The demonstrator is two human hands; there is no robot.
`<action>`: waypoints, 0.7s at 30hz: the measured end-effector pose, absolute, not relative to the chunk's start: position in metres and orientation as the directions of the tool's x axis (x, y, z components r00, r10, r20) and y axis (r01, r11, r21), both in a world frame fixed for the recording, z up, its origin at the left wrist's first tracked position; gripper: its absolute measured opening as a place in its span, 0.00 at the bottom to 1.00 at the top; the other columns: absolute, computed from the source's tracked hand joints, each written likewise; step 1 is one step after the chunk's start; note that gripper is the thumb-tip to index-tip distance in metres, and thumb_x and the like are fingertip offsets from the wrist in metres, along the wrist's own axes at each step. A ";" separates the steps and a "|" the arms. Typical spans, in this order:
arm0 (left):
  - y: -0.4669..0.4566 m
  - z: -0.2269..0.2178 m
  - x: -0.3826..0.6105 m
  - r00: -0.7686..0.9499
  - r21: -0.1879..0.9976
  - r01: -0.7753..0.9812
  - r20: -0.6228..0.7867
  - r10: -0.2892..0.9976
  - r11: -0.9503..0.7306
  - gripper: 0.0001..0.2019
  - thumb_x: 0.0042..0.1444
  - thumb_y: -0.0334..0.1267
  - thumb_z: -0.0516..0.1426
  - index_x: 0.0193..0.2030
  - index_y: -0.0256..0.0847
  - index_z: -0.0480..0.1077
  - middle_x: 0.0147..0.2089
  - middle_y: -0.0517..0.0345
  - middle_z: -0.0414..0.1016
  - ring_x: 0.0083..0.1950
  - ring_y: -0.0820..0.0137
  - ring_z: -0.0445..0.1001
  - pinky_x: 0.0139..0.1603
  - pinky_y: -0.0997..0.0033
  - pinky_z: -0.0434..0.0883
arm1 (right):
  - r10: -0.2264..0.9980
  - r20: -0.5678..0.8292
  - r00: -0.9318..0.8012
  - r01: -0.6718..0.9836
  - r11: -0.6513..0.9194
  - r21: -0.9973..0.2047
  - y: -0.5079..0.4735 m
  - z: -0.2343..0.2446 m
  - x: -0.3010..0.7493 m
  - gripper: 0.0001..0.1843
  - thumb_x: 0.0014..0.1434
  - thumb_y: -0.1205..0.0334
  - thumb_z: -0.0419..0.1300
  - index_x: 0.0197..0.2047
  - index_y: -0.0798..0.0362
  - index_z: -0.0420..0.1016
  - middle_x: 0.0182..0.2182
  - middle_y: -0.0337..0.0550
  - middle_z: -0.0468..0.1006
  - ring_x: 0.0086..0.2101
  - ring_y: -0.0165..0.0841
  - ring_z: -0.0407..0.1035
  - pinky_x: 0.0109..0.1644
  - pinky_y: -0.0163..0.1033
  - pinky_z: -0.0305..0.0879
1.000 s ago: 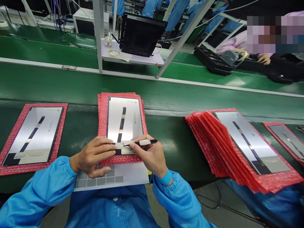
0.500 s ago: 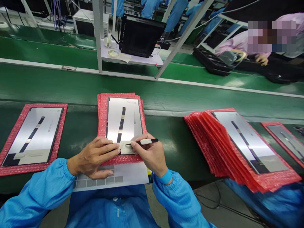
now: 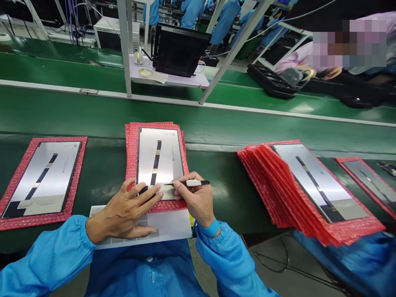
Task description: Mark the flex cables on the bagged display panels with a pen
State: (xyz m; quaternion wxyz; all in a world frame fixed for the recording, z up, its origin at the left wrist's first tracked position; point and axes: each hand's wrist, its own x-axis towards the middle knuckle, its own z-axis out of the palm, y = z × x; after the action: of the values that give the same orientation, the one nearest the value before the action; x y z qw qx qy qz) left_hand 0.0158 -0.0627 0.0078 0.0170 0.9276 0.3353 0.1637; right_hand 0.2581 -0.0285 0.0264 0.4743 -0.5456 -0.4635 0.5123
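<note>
Silver panels (image 3: 169,153), four, one slim tool (image 3: 194,182), right hand (image 3: 199,202)

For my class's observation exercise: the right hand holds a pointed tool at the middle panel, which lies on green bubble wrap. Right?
Wrong colour: the head view shows red bubble wrap, not green, under the middle panel. The rest stands.

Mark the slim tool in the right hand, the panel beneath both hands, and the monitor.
Slim tool (image 3: 193,182): head view, on its white grip.
Panel (image 3: 167,164): head view, on its silvery surface.
Monitor (image 3: 182,49): head view, on its black casing.
</note>
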 end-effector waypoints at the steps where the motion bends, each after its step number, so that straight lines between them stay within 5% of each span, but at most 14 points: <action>1: -0.063 0.007 0.014 0.730 0.147 0.605 0.290 0.619 -0.782 0.38 0.64 0.60 0.57 0.74 0.41 0.63 0.75 0.49 0.65 0.64 0.50 0.65 0.73 0.45 0.47 | 0.991 -0.121 0.049 0.016 -0.122 -0.992 -0.028 0.026 0.258 0.18 0.53 0.49 0.75 0.33 0.50 0.73 0.20 0.37 0.78 0.20 0.34 0.75 0.25 0.36 0.77; 9: -0.054 0.012 -0.003 0.805 0.246 0.481 0.258 0.535 -0.842 0.39 0.61 0.48 0.59 0.78 0.46 0.55 0.75 0.57 0.64 0.67 0.50 0.62 0.78 0.40 0.33 | 0.991 -0.103 0.082 -0.009 -0.102 -0.995 -0.026 0.026 0.255 0.20 0.51 0.47 0.75 0.32 0.50 0.73 0.19 0.36 0.77 0.20 0.33 0.73 0.23 0.36 0.75; 21: -0.052 -0.012 -0.021 0.730 0.305 0.412 0.454 0.511 -0.859 0.38 0.62 0.40 0.60 0.77 0.34 0.52 0.69 0.38 0.70 0.73 0.50 0.64 0.74 0.42 0.61 | 0.995 -0.076 0.060 -0.117 -0.068 -0.991 -0.026 0.018 0.257 0.18 0.52 0.51 0.75 0.32 0.51 0.73 0.19 0.35 0.75 0.20 0.31 0.72 0.23 0.34 0.75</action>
State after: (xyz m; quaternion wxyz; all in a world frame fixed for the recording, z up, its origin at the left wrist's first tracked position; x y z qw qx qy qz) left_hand -0.0210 -0.0516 -0.0117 0.0919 0.9254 0.2493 0.2702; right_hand 0.2565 -0.0259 0.0183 0.5253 -0.5039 -0.4359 0.5293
